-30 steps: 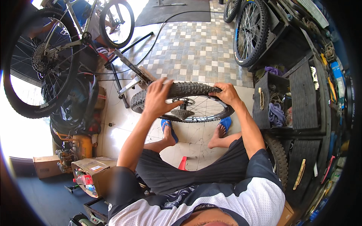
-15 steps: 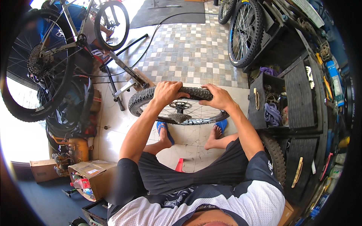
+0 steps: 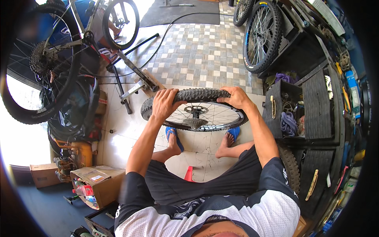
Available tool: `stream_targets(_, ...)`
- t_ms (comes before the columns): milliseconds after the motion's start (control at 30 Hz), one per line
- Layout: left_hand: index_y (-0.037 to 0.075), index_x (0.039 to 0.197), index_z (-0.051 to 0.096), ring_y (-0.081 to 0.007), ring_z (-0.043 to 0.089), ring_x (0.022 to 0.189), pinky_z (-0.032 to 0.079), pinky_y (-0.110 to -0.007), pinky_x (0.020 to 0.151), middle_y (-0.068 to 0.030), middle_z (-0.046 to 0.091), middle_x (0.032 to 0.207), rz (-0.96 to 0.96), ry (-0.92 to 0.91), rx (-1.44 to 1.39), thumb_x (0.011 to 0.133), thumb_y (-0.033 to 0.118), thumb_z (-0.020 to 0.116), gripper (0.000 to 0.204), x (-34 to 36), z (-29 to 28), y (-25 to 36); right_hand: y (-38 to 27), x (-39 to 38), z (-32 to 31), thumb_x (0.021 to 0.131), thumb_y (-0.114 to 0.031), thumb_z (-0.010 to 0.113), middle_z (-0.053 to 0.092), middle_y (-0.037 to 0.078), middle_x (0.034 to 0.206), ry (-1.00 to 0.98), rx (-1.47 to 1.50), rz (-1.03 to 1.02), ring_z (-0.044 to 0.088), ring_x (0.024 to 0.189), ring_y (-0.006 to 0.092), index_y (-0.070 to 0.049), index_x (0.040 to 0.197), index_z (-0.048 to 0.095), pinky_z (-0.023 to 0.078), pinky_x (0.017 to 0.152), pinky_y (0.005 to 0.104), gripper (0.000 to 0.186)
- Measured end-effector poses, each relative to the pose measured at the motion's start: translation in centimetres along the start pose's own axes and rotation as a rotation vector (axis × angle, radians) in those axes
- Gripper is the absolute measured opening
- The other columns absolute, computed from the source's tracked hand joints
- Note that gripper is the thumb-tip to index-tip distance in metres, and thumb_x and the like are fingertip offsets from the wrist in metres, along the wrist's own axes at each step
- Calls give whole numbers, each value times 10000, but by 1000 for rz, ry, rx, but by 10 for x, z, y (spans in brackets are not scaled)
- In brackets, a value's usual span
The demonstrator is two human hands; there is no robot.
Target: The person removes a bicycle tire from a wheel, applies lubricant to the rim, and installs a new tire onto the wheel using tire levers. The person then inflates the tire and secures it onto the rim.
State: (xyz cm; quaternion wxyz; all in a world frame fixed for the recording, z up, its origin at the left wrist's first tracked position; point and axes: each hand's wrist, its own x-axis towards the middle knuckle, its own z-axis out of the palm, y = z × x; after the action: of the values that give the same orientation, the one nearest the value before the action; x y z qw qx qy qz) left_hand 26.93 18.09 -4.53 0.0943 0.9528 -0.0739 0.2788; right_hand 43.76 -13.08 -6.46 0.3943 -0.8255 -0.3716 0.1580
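Note:
A bicycle wheel (image 3: 235, 125) stands tilted on the floor between my feet, fitted with a knobbly black tyre (image 3: 201, 94). At its hub I can see a brake disc (image 3: 196, 108) and a sprocket cassette (image 3: 194, 123). My left hand (image 3: 166, 103) grips the upper left of the tyre, thumb over the near side and fingers over the top. My right hand (image 3: 237, 97) is wrapped round the tyre's upper right in the same way. The bare tyre between the two hands is exposed.
At left a bicycle (image 3: 59, 47) hangs near a repair stand (image 3: 138, 81). An open cardboard box (image 3: 106, 185) with bottles lies at lower left. Black drawers (image 3: 316, 102) line the right side, one holding purple cloths (image 3: 289, 123). Another wheel (image 3: 263, 37) stands beyond; a red object (image 3: 189, 173) lies between my legs.
My hands have spread farther apart along the tyre, the left one moving left and the right one right. The wheel appears slightly more to the right, as does the whole scene.

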Motion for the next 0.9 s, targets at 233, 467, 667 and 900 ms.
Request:
stream_targets(233,67,918,737,-332,700,761,548,-437,683,-106,706,799,-52,-188,-234,847,389,828,342,20,7,-7,-55,11,0,731,-677,822,744,136,1200,-34,-288,-70,706,1126,342,-161,1331,656,551,955,471,809)
stream_targets(467,35,785,666,-371,668,663,516,-452,609,-133,665,721,-90,-276,-335,842,407,838,414,34,12,6,-78,45,24,741,-653,818,776,144,965,-185,-433,-43,735,970,390,-191,1245,703,567,869,505,693)
stream_targets(667,100,1301,656,-347,695,1015,559,-433,894,-138,714,1092,-72,-213,-264,769,477,882,690,22,4,25,-59,35,4,778,-565,823,780,117,1011,-175,-287,-47,733,960,366,-218,1181,753,566,858,473,536)
stream_targets(900,58,1327,593,-349,646,1102,501,-458,938,-142,684,1175,-214,7,-28,750,457,882,759,-50,15,-8,-30,21,-29,797,-433,866,780,148,1030,-123,-125,3,731,997,354,-160,1166,775,547,889,415,468)
